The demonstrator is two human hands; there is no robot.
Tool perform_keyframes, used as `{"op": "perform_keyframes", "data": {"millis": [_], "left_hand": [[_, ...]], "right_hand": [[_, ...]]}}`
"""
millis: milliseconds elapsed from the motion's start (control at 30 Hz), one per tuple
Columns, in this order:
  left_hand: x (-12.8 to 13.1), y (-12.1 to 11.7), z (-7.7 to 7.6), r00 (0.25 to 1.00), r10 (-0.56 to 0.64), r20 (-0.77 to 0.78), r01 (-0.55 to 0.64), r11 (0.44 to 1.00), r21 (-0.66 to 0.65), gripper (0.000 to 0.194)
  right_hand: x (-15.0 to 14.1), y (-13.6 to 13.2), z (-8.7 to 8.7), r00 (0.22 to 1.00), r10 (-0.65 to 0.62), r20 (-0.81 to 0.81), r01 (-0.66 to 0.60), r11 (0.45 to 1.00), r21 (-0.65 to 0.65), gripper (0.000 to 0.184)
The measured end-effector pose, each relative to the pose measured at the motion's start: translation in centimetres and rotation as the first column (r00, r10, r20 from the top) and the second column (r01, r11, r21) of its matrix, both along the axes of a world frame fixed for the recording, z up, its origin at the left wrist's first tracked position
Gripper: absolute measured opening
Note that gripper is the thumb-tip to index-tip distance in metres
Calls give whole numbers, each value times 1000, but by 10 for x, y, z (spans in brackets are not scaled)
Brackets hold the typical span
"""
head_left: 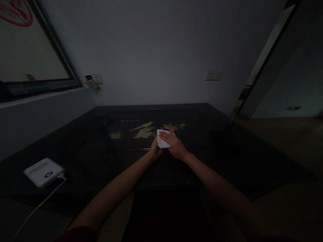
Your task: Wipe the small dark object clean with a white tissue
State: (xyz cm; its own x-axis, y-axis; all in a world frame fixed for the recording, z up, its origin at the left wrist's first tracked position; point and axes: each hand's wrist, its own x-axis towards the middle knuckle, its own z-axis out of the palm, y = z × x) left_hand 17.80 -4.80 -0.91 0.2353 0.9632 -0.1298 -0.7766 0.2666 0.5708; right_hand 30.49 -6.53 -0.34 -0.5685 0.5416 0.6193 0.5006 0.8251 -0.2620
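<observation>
Between my two hands, over the dark table, is a small folded white paper (162, 143), perhaps a tissue. My left hand (154, 148) supports it from below and the left side, with most of its fingers hidden behind it. Across its upper face lie the fingers of my right hand (177, 146), pressed together. A ring seems to show on one right finger. The scene is dim, so fine creases and any print on the paper cannot be made out.
The dark, glossy table (141, 168) bears a bird-and-flower pattern (143, 130). At its left end sits a white box-shaped device (44, 172) with a white cable (41, 204). Wall sockets (213, 75) are behind, a window (32, 50) at left, a doorway at right.
</observation>
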Motion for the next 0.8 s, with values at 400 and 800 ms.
{"op": "perform_keyframes", "data": {"millis": [400, 800], "left_hand": [[-1, -2, 4, 997, -36, -64, 35, 999, -12, 28], [-10, 8, 4, 997, 29, 69, -25, 998, -50, 29]], "right_hand": [[7, 14, -8, 965, -119, -234, 80, 982, -169, 61], [6, 4, -1, 983, -100, -157, 74, 984, -161, 56]]}}
